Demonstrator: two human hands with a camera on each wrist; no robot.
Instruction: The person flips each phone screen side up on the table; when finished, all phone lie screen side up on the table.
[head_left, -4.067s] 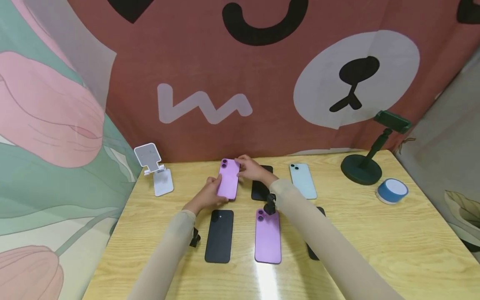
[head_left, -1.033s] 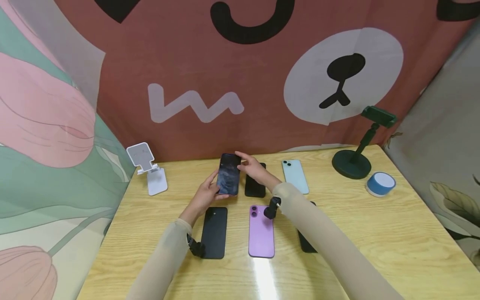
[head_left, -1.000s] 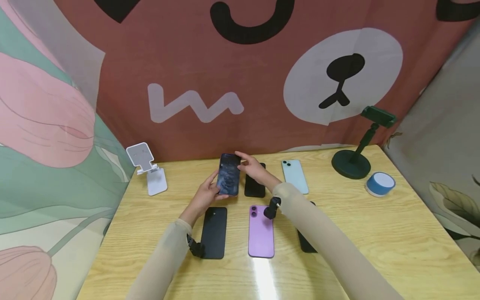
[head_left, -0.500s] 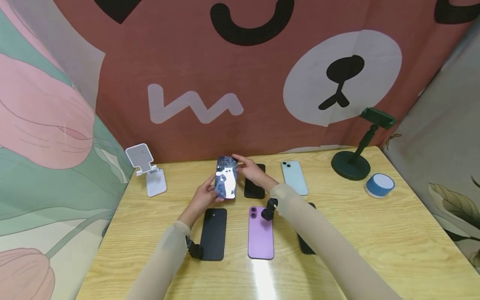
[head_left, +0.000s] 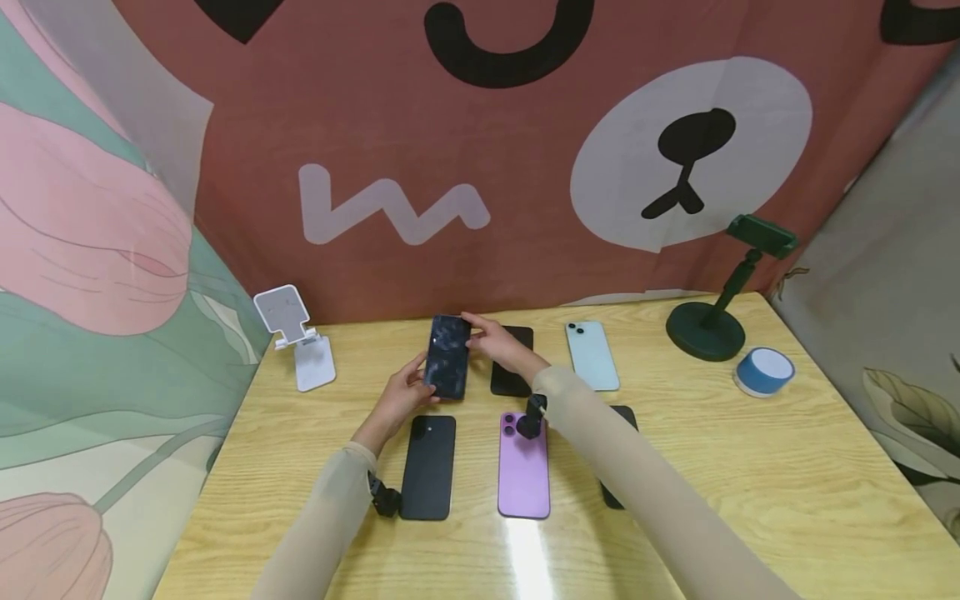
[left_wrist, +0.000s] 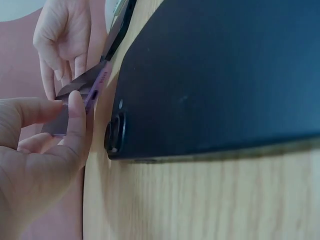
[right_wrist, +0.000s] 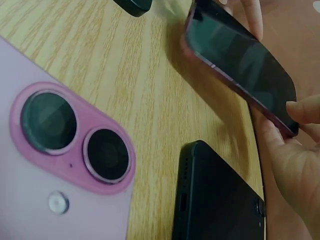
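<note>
Both hands hold a pink-framed smartphone (head_left: 447, 357), its dark screen facing up. My left hand (head_left: 397, 396) pinches its lower left edge, with the thumb on the screen side. The right hand (head_left: 498, 343) grips the upper right edge. In the right wrist view the phone (right_wrist: 245, 62) tilts above the table, the right hand (right_wrist: 295, 165) pinching one corner. The left wrist view shows the left hand (left_wrist: 45, 160) at the phone's edge. Below lie a black phone (head_left: 428, 468) and a pink phone (head_left: 523, 475), both back up.
Right of the held phone lie a dark phone (head_left: 512, 379) and a pale blue phone (head_left: 592, 356). Another dark phone (head_left: 624, 417) is partly under the right sleeve. A white stand (head_left: 315, 362), a green stand (head_left: 705, 331) and a blue-white roll (head_left: 765, 372) stand on the wooden table (head_left: 750, 500).
The held phone has turned from pink back up to screen up. Over the last second it has shifted slightly left and lower, and the bright reflection on its screen has gone.
</note>
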